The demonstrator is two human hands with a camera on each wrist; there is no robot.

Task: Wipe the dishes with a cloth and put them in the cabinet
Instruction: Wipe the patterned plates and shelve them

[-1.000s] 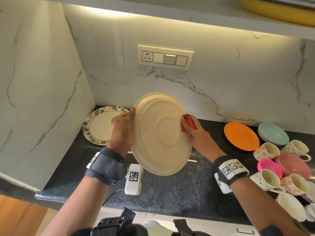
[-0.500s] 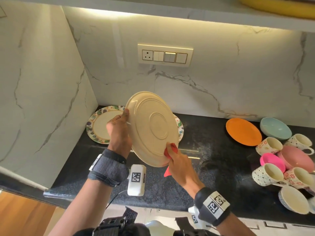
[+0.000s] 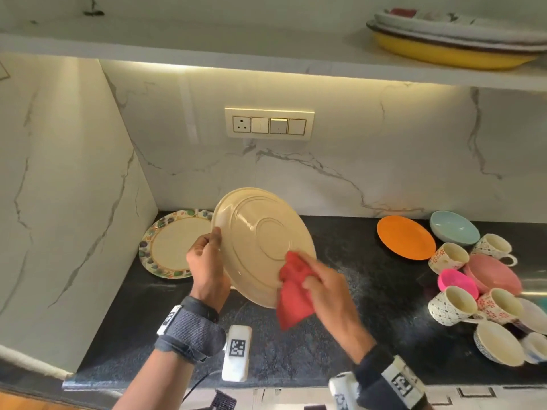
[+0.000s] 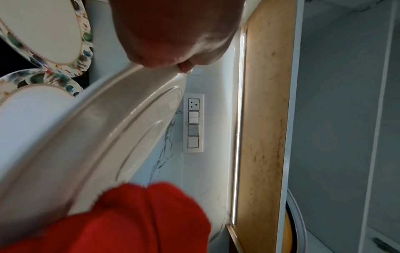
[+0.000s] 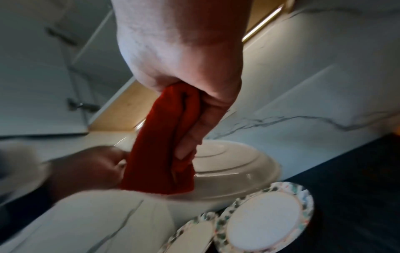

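Wiping step: left hand (image 3: 207, 263) pinches cream plate (image 3: 263, 247) rim, right hand (image 3: 324, 287) grip clamps red cloth (image 3: 293, 291) on underside; next, shelve it in the cabinet

Switch panel (image 3: 268, 124) on marble backsplash (image 3: 384, 149); lit strip (image 4: 238, 119) under shelf; black countertop (image 3: 370, 306).

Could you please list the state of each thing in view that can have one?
cream plate: held tilted above the counter, underside facing the camera
red cloth: bunched, pressed on the plate's lower edge
left hand: grips the plate's rim
right hand: grips the cloth
floral plates: flat on the counter
orange plate: flat on the counter
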